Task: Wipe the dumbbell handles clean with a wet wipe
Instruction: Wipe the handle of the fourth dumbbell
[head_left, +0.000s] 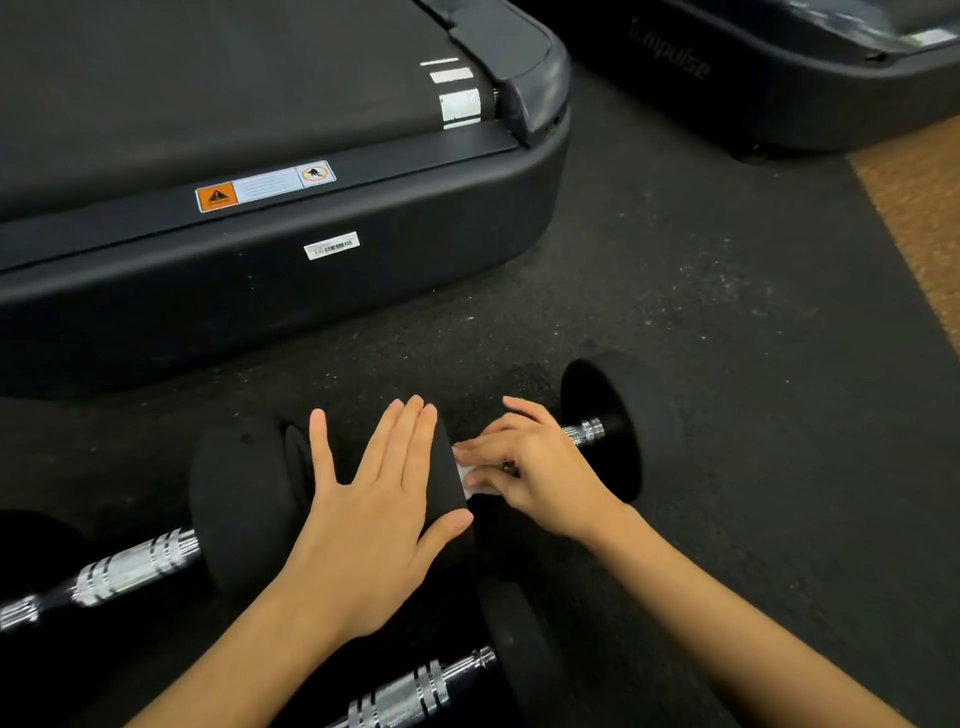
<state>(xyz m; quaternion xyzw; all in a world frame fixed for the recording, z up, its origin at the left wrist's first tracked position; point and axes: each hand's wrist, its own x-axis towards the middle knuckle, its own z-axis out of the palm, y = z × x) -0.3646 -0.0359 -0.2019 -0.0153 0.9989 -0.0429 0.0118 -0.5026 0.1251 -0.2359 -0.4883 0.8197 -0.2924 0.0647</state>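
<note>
Black rubber floor (727, 291) carries three dumbbells beside two treadmills; left hand (374, 499) presses flat on one weight (447, 467), right hand (535, 467) pinches a white wipe (470, 475) around its handle (584, 432).

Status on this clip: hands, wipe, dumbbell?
Left hand flat on dumbbell weight. Right hand pinching wet wipe on handle. Nothing blocking.

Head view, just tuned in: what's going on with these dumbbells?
A person is cleaning a dumbbell on the gym floor. The left hand rests flat on one weight, steadying it. The right hand holds a white wipe around the handle. Two more dumbbells lie nearer the camera, beside a treadmill.
</note>
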